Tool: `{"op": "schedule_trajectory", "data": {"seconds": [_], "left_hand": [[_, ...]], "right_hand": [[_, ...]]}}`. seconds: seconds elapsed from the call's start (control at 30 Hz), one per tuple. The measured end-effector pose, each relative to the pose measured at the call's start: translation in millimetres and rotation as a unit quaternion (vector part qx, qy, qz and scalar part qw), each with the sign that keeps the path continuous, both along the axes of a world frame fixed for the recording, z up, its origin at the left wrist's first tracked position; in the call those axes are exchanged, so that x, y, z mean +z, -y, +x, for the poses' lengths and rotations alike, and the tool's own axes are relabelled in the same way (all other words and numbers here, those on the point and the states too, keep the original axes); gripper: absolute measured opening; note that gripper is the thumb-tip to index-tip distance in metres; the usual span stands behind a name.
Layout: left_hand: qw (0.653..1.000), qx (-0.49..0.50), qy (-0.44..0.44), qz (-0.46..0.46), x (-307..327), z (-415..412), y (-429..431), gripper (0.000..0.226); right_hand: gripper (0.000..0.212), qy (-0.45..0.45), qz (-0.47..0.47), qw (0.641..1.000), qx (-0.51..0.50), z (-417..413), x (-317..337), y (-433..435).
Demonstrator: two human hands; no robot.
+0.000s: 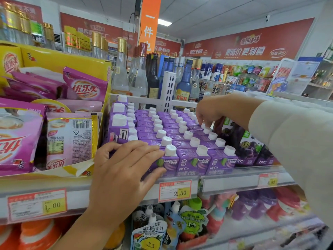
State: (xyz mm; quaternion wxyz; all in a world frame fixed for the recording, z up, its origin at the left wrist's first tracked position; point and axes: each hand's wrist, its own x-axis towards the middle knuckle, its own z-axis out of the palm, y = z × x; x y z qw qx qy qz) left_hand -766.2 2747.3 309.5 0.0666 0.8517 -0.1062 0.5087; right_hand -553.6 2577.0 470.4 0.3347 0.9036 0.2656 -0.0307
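Observation:
Several rows of purple juice cartons point(192, 160) with white caps fill a shop shelf point(227, 179). My left hand point(122, 174) grips the front left carton point(168, 164), fingers over its top and thumb on its front. My right hand point(209, 112) reaches over the back right of the rows, its fingertips pinching a white cap point(207, 130) of a carton there. A pale sleeve covers my right forearm.
A yellow display box point(59, 62) of pink drink sachets stands at the left. Glass bottles point(122, 73) line the shelf behind. Dark grape juice cartons point(250, 148) sit at the right. Price tags point(175, 191) hang on the shelf edge; pouches point(149, 235) fill the shelf below.

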Motion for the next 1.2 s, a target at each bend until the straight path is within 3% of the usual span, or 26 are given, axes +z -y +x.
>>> {"op": "schedule_trajectory", "data": {"seconds": [0.23, 0.37, 0.5, 0.57, 0.7, 0.77, 0.9, 1.03, 1.13, 1.2], "left_hand": [[1.000, 0.002, 0.005, 0.005, 1, 0, 0, 0.032], [1.000, -0.005, 0.014, 0.002, 1, 1, 1, 0.031], [0.999, -0.009, 0.015, -0.027, 5, -1, 4, 0.035], [0.998, -0.027, 0.005, -0.057, 8, -7, 8, 0.042], [0.977, -0.096, -0.069, -0.179, 3, -39, 26, 0.052], [0.923, -0.174, -0.180, -0.293, 0, -59, 39, 0.050], [0.743, -0.312, -0.302, -0.509, -19, -70, 48, 0.045], [0.692, -0.305, -0.306, -0.579, -40, -72, 43, 0.051], [0.667, -0.288, -0.322, -0.606, -49, -77, 42, 0.050], [0.652, -0.283, -0.328, -0.622, -55, -79, 42, 0.050]], "right_hand": [[0.027, 0.070, 0.029, 0.996, 0.052, -20, 24, 11], [0.032, 0.072, 0.156, 0.982, 0.076, -49, 47, 29], [0.019, 0.030, 0.318, 0.940, 0.121, -107, 46, 52], [0.013, -0.037, 0.432, 0.894, 0.116, -133, 29, 62], [0.008, -0.171, 0.623, 0.755, 0.111, -172, -29, 69], [0.011, -0.204, 0.672, 0.705, 0.101, -191, -60, 63], [0.014, -0.243, 0.746, 0.618, 0.053, -209, -127, 52], [0.030, -0.339, 0.827, 0.448, -0.016, -223, -173, 50], [0.041, -0.339, 0.858, 0.385, -0.029, -232, -194, 49], [0.039, -0.310, 0.875, 0.370, -0.043, -234, -204, 45]]}}
